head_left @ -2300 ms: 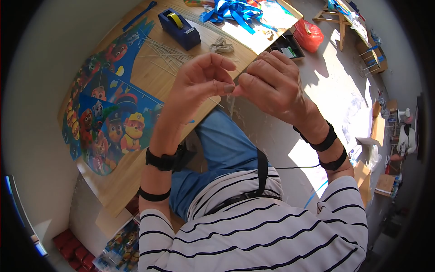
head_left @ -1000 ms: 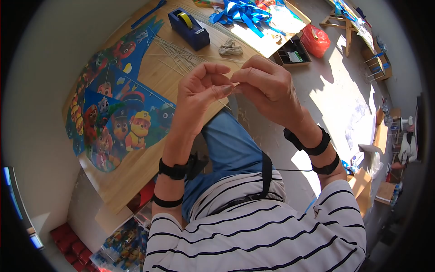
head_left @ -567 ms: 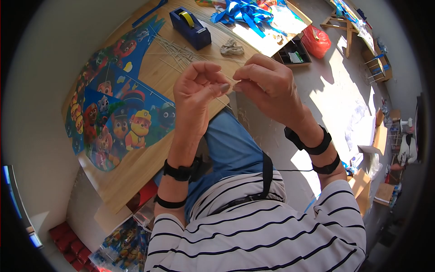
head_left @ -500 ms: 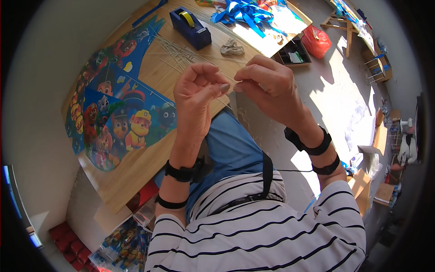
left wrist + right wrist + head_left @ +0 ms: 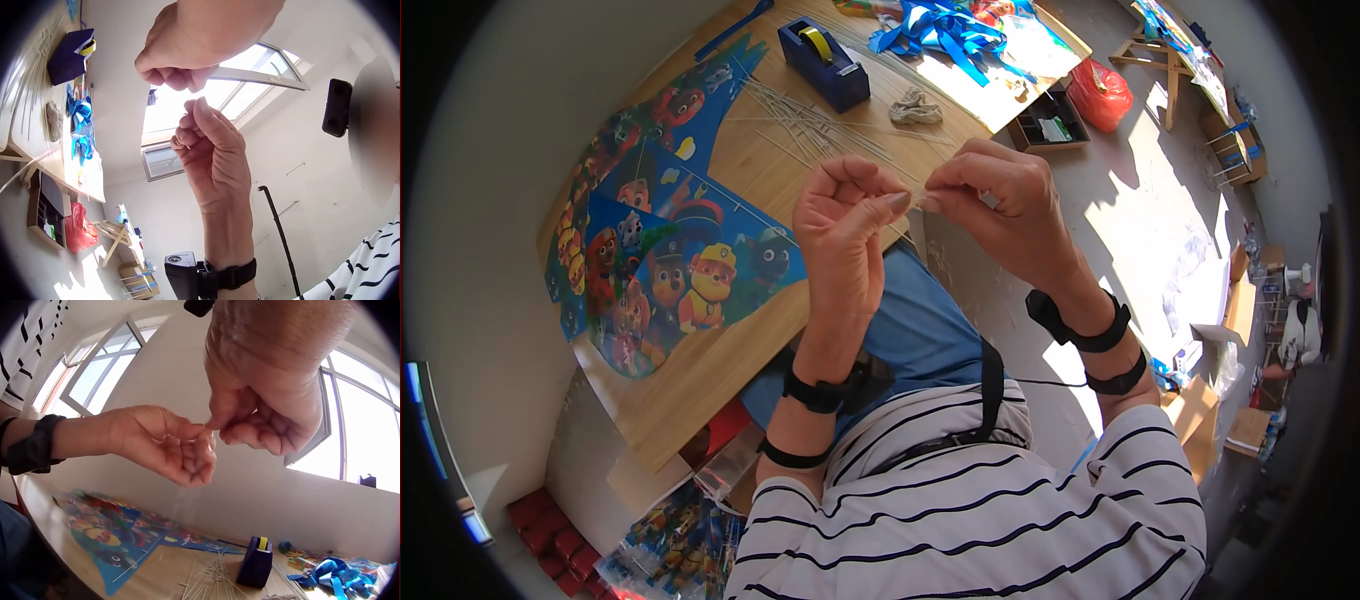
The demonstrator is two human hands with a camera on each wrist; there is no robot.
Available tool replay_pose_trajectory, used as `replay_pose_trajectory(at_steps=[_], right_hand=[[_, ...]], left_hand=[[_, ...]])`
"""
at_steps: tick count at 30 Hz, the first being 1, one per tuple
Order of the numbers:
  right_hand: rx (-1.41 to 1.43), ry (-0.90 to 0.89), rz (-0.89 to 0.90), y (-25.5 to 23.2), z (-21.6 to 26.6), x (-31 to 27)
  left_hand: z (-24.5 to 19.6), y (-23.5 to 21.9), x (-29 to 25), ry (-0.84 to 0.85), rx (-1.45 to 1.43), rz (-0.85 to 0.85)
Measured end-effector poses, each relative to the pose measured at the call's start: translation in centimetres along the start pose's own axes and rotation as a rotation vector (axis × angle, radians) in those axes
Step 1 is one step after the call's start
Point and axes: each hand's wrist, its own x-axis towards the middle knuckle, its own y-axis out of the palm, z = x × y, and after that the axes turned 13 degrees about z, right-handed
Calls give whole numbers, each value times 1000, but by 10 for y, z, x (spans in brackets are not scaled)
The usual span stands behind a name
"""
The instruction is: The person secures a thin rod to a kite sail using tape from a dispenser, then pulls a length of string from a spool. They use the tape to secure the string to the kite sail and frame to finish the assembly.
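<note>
Both hands are raised over the table's near edge, their fingertips almost meeting. My left hand [image 5: 845, 215] pinches with thumb and forefinger, the other fingers loosely curled. Facing it, my right hand [image 5: 1005, 205] pinches with thumb and forefinger too. Between the fingertips shows a bit of a thin pale strand [image 5: 918, 196], too fine to tell its kind. In the right wrist view the left hand [image 5: 165, 440] comes in from the left, its thumb tip right at the right hand's [image 5: 269, 381] fingertips. The left wrist view shows the right hand [image 5: 215, 150] just below the left.
Blue cartoon-printed sheets [image 5: 690, 275] cover the table's left side. Thin pale sticks [image 5: 800, 125] lie scattered behind the hands, near a tape dispenser [image 5: 825, 65] and a bundle of cord [image 5: 915, 107]. Blue ribbons [image 5: 940, 35] lie farther back. A red bag [image 5: 1100, 95] and dark box [image 5: 1048, 130] stand right.
The right hand has turned from a curled, knuckles-up pose to a thumb-and-forefinger pinch. Over the last half second both hands have come slightly lower, the left also a little to the right.
</note>
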Motion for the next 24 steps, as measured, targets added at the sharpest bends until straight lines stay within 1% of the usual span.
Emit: replay_pose_trajectory(at_steps=[8,11,14,16,17,19,20,23,24], right_hand=[[178,115,50,1,-3,-4],[317,140,63,3,-7,-6],[588,286,112,2,-9,-9],[673,274,146,-1,-8,-9],[715,268,163,-3,-8,-9],[658,319,106,-10,-13,-11],[630,344,77,-12,-14,-12],[556,269,13,-3,-21,-13],[505,253,20,1,-19,-12]], left_hand=[[4,4,-2,16,-29,-21],[4,3,-4,11,-37,-15],[6,2,-5,7,-57,7],[6,3,-5,17,-67,18],[5,-2,-3,33,-48,-21],[0,-18,3,63,-8,-101],[1,-20,2,58,-3,-96],[-2,-18,-2,56,27,-75],[-2,-17,-2,63,46,-66]])
